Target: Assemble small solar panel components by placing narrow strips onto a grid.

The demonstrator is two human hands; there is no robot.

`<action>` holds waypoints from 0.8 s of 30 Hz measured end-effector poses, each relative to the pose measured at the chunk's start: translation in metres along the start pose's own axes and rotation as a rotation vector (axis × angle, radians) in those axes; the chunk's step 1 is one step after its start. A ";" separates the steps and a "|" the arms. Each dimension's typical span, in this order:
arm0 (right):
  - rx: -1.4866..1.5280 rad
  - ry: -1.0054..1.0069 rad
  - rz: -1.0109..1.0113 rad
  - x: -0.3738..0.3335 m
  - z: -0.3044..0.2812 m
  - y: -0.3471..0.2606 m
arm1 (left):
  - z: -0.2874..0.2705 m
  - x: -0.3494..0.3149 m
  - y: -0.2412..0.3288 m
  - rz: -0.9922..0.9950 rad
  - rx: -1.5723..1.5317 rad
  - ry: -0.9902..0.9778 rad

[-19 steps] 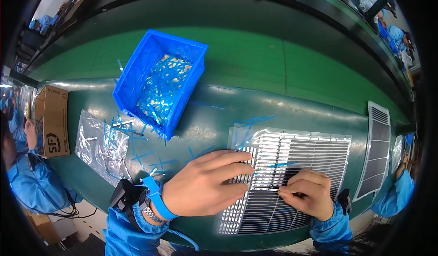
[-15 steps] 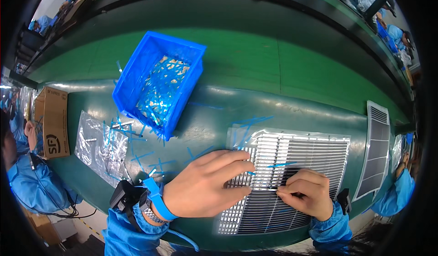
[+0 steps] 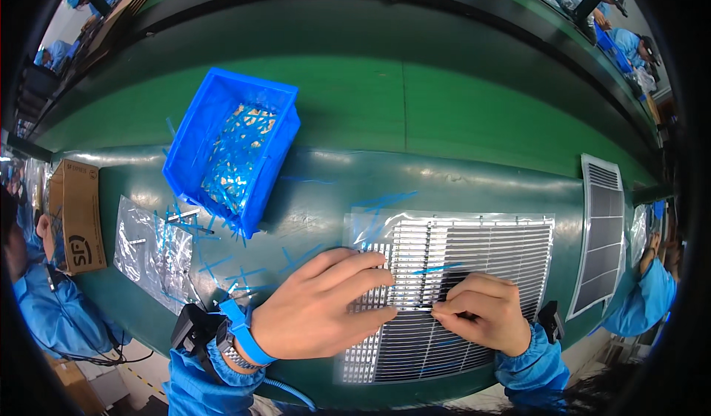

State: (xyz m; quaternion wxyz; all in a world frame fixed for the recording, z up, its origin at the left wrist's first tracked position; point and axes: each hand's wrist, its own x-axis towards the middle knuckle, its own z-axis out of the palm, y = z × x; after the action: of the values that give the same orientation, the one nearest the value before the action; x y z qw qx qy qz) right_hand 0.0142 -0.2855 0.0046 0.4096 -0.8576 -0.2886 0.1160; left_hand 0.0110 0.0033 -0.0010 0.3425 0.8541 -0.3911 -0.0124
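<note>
A flat sheet of narrow parallel strips (image 3: 489, 249), silver and dark in clear film, lies on the green table under my hands. My left hand (image 3: 318, 305) is spread over its left part, fingers apart, with the thumb tip by the near end of a row. My right hand (image 3: 485, 312) is closed in a pinch on the end of a thin silver strip (image 3: 415, 310); the fingertips partly hide it. Just above the pinch, a thin blue tape strip (image 3: 442, 269) lies across the sheet.
A blue bin (image 3: 191, 145) of tape scraps and small pieces stands at the upper left. Left of my hand lie a clear plastic bag (image 3: 137, 260) and loose blue tape strips. A cardboard box (image 3: 81, 216) sits far left, another sheet (image 3: 598, 223) far right. Co-workers sit on both sides.
The whole view has shifted slightly, so the sheet and bin appear farther left. Both hands keep nearly the same pose over the sheet.
</note>
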 end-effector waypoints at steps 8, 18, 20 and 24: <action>-0.020 0.000 -0.014 0.001 0.001 0.000 | -0.001 0.000 -0.001 -0.020 0.000 -0.033; -0.062 0.043 -0.041 0.000 0.006 0.003 | 0.000 -0.001 0.001 -0.023 0.037 -0.059; -0.063 0.044 -0.041 -0.001 0.006 0.003 | 0.000 -0.001 0.001 -0.023 0.041 -0.063; -0.067 0.044 -0.047 -0.001 0.007 0.004 | 0.001 -0.002 0.002 -0.032 0.034 -0.073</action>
State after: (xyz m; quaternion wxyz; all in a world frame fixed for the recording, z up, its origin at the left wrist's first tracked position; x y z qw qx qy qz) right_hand 0.0121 -0.2835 -0.0031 0.3893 -0.8662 -0.3034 0.0777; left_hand 0.0085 0.0032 -0.0010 0.3134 0.8650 -0.3895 -0.0426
